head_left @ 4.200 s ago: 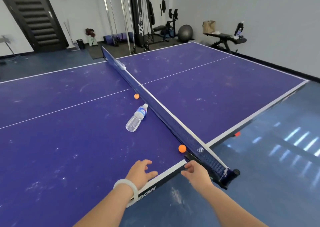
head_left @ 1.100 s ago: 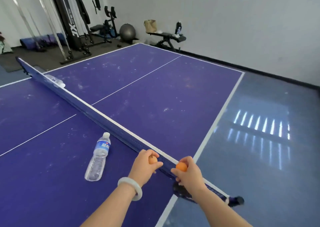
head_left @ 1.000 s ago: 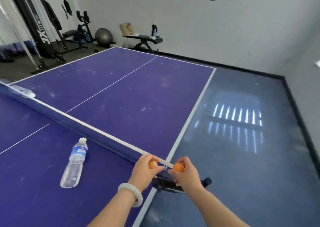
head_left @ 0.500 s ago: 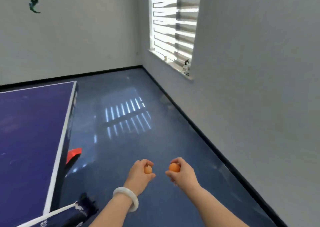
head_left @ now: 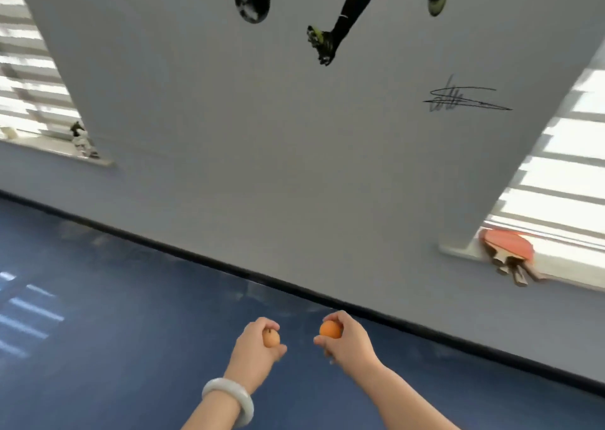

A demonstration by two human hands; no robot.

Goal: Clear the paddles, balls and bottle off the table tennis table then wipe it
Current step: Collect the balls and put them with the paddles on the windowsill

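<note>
Above the blue floor, a person's left hand, white bangle at the wrist, curls fingers and thumb round one orange ball. Just beside it, a second orange ball sits pinched in the right hand. Both balls, held clear of any surface, are likely feather-light, smooth and easily dented, best cupped gently. Red paddles lie at the left end of the window sill.
</note>
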